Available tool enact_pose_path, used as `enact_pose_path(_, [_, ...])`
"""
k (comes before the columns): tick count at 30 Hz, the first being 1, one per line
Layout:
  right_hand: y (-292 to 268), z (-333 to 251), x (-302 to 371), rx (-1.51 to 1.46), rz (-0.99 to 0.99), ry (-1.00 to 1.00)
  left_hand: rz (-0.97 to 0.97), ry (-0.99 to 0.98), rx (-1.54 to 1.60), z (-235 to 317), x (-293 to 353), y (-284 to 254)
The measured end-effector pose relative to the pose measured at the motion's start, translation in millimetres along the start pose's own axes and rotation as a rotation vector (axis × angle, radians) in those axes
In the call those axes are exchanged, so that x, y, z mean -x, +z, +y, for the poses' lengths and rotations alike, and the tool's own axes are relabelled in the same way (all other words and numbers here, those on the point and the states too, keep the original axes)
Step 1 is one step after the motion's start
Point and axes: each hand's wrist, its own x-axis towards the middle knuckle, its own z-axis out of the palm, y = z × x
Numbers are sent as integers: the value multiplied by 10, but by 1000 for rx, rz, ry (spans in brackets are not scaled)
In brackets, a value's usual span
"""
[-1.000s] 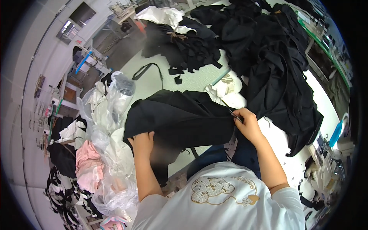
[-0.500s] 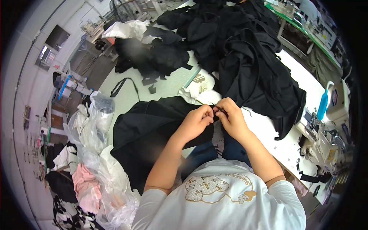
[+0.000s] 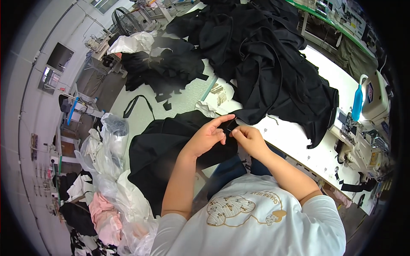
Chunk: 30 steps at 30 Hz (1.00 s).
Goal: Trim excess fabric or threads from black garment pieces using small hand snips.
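A gathered piece of black cloth (image 3: pixel 171 138) lies over the table's near edge and hangs toward my lap. My left hand (image 3: pixel 206 138) is at its right-hand part, index finger stretched out and thumb and other fingers curled on the cloth. Close by on the right, my right hand (image 3: pixel 251 140) is closed, thumb against fingers, on a small dark slender tool (image 3: pixel 230 129) whose tip points toward my left hand. Its exact kind is too small to make out. A narrow gap separates the two hands.
A large heap of black cloth (image 3: pixel 269 64) covers the far table. Black scraps (image 3: pixel 160 72) and a black strap (image 3: pixel 137 102) lie at left. A sewing machine (image 3: pixel 363 145) stands right. Plastic bags with white cloth (image 3: pixel 113 149) and pink cloth (image 3: pixel 104 217) are at lower left.
My hands have drawn slightly apart and lower. The left index finger has straightened, and the right hand has moved down with the dark tool. The view has shifted a little.
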Motion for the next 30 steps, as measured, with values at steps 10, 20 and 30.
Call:
enact_pose_path(10, [72,-61,11,-256,-18,-39,67,69,26,45,93,77])
enact_pose_path(20, [-39,-295,-194,276,513,-737,879,793,-1122,551,496,696])
enact_pose_path(30, [-405,-588,-263,183,334,-733,1279,1130,-546,886,1105,627])
